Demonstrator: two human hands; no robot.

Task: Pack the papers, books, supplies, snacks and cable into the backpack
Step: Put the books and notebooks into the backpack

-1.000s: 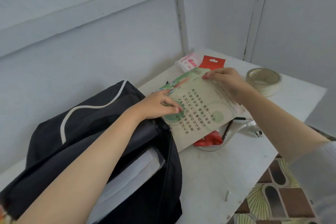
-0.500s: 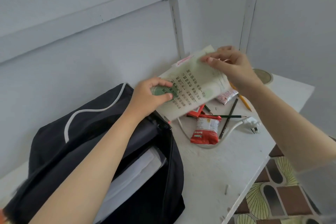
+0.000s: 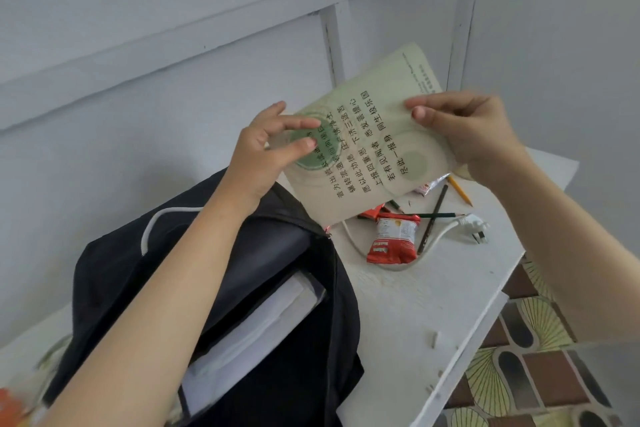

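- I see the booklet [image 3: 367, 152] raised since before; left hand [image 3: 263, 152] and right hand [image 3: 467, 132] each pinch an edge.
- One backpack [image 3: 207, 270] gapes open below it; at least three pencils [image 3: 437, 210] lie on the table [image 3: 433, 305].

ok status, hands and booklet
Left hand and right hand grip booklet, held above table. Backpack open, papers inside. Snacks, pencils, cable on table.

pale walls [image 3: 138, 107], white table [image 3: 433, 305], patterned floor [image 3: 519, 378]
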